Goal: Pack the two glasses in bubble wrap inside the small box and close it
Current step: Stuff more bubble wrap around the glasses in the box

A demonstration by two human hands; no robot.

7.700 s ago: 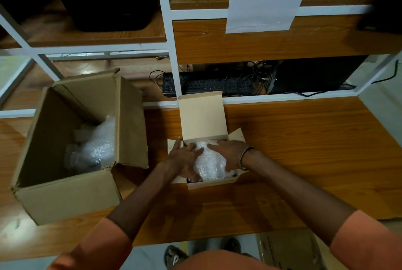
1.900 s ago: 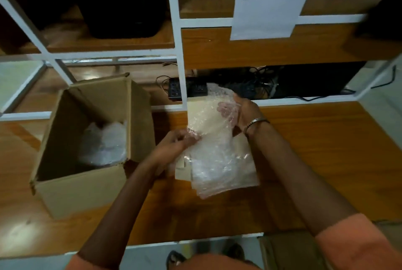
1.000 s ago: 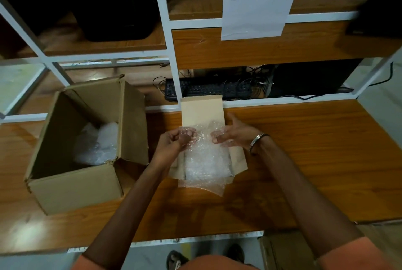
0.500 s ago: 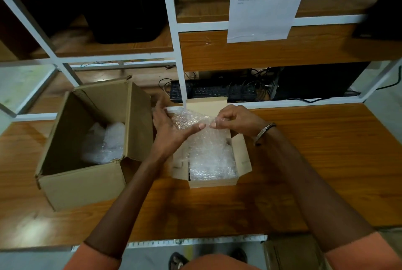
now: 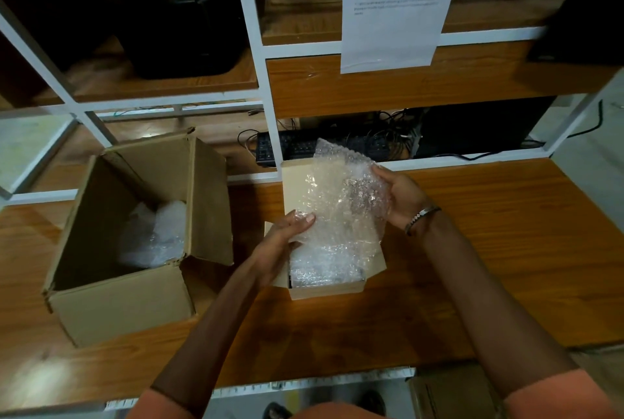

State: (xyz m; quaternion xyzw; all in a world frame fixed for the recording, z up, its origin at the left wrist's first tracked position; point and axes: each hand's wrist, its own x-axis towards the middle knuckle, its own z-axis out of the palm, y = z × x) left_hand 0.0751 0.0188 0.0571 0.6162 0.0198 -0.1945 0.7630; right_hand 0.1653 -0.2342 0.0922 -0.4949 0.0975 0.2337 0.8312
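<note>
A bubble wrap sheet (image 5: 341, 202) is pinched by the fingers of both the left hand (image 5: 287, 236) and right hand (image 5: 401, 202) above the small box (image 5: 326, 290), which is already padded but still open; the glasses cannot be seen.

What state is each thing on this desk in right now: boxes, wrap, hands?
small box: open, lid up, bubble wrap inside
bubble wrap sheet: lifted above the small box, held by both hands
large box: open, more wrap inside
left hand: pinching the sheet's edge
right hand: gripping the sheet's other side
</note>
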